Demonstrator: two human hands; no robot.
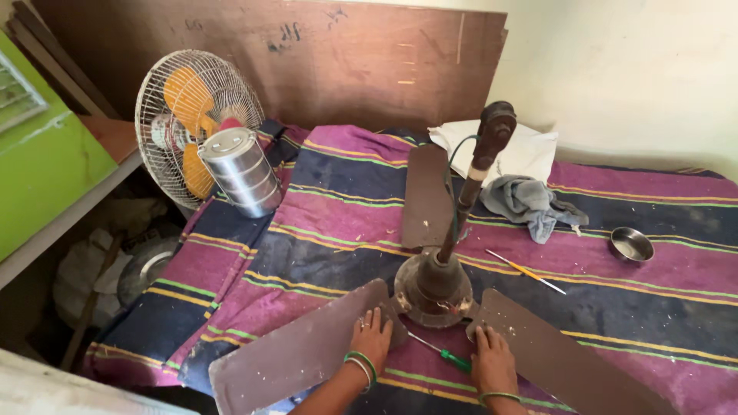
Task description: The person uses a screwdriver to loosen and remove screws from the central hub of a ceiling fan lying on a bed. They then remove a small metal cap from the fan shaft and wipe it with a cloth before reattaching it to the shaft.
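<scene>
The dusty brown ceiling fan (434, 280) lies on the striped cloth (615, 253), its motor hub just ahead of both hands. The left hand (372, 336) rests with fingers (374, 317) spread flat on the near-left blade (300, 353); the right hand (492, 360) presses spread fingers (482, 335) on the near-right blade (569, 361). A green-handled screwdriver (440, 353) lies between the hands, just below the hub.

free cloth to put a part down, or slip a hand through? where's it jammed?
Free: striped cloth right of the right blade, below the steel bowl; also between the tiffin carrier and far blade. Crowded: around the motor hub, where left hand, right hand and green-handled screwdriver sit.
</scene>
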